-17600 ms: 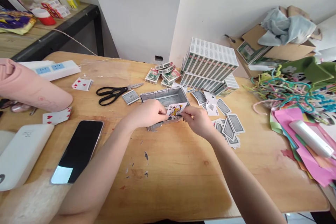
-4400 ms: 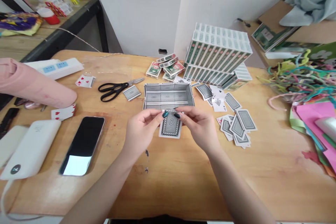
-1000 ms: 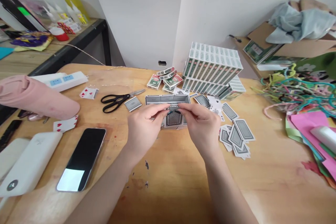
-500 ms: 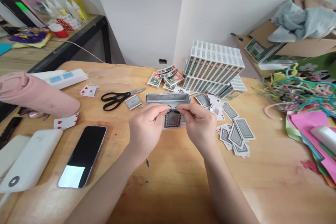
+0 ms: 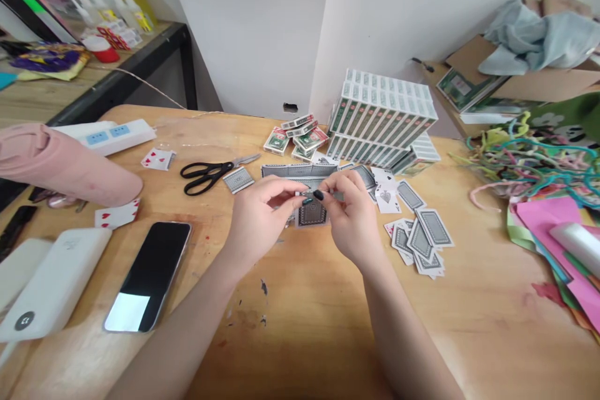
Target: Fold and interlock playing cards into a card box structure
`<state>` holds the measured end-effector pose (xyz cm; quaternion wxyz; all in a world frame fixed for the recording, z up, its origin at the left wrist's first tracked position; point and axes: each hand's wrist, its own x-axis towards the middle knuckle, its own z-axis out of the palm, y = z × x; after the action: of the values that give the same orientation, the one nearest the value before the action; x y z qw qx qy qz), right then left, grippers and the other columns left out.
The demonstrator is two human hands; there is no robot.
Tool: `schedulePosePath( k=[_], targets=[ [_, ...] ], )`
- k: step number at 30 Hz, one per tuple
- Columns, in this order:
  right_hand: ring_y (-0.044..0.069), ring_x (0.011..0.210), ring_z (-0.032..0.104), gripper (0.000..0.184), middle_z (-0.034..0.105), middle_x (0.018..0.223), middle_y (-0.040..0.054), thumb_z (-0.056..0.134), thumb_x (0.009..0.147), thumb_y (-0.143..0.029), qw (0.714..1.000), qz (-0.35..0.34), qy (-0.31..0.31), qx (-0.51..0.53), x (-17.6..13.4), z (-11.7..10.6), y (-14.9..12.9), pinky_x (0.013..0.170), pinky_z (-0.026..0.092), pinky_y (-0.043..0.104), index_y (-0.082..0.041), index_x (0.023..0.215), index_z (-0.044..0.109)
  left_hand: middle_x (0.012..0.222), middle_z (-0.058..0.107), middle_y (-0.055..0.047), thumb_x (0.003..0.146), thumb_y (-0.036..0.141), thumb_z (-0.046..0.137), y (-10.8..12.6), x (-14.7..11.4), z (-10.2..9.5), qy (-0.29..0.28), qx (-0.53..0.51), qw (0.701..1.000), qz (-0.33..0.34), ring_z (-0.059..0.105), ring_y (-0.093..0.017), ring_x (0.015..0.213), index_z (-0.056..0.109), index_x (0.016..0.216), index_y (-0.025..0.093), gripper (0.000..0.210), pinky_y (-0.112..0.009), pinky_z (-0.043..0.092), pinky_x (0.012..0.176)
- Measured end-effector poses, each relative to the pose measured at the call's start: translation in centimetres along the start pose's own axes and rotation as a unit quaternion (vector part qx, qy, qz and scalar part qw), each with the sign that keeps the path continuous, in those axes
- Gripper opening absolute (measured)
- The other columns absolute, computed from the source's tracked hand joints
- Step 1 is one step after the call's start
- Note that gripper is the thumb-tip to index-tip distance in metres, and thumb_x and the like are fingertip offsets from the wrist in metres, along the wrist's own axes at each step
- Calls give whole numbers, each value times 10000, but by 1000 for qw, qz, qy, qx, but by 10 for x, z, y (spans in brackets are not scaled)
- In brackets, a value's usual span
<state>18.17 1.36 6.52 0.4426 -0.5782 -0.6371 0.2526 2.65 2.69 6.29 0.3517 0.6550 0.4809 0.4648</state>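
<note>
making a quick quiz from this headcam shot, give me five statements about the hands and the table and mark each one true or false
1. The left hand and right hand are both at the upper end of a playing card with its patterned back showing. True.
2. The black-handled scissors lie right of the card-covered box. False: the black-handled scissors lie left of it.
3. The smartphone lies screen up. True.
4. The loose playing cards right of the hands all lie face up. False: several of these loose playing cards show their backs.
5. Boxed card decks are stacked near the wall. True.
</note>
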Motion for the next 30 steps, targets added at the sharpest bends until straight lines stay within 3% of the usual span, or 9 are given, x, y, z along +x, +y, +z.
schedulePosePath(
  k=[3, 8, 13, 21, 30],
  targets=[
    [147, 737, 542, 101, 584, 788, 21, 523, 813, -158, 999, 41, -14, 28, 0, -3, -1, 639, 441, 268, -201, 742, 581, 774, 710, -15, 749, 169, 664, 0, -2, 2, 29, -24, 999, -38, 648, -131, 665, 736, 849, 204, 127, -253, 554, 652],
    [154, 711, 635, 101, 691, 787, 25, 636, 749, -217, 979, 121, -34, 161, 1, -8, -2, 639, 503, 279, -195, 840, 674, 697, 711, 0, 734, 171, 663, 5, 1, -3, 51, -30, 996, -63, 650, -130, 618, 747, 782, 207, 104, -234, 553, 583],
    [167, 690, 657, 125, 724, 770, 32, 667, 719, -217, 977, 148, -11, 152, 0, -8, -2, 625, 530, 307, -197, 831, 721, 711, 719, 0, 734, 152, 650, 8, 3, -6, 48, -9, 997, -60, 652, -128, 626, 741, 763, 200, 107, -227, 550, 577],
    [161, 680, 645, 124, 724, 785, 42, 654, 738, -207, 979, 152, -8, 138, -2, -3, -4, 620, 521, 308, -186, 839, 724, 769, 717, 3, 775, 127, 584, 5, 1, -7, 36, 56, 998, -11, 643, -127, 676, 713, 752, 208, 155, -245, 528, 646],
    [128, 616, 506, 122, 579, 685, 5, 572, 768, -144, 998, 38, 14, 51, -2, 5, -4, 562, 407, 269, -204, 732, 673, 737, 680, -8, 788, 103, 520, 2, 1, -1, 10, 91, 996, 10, 613, -142, 672, 670, 729, 196, 186, -258, 473, 615]
  ],
)
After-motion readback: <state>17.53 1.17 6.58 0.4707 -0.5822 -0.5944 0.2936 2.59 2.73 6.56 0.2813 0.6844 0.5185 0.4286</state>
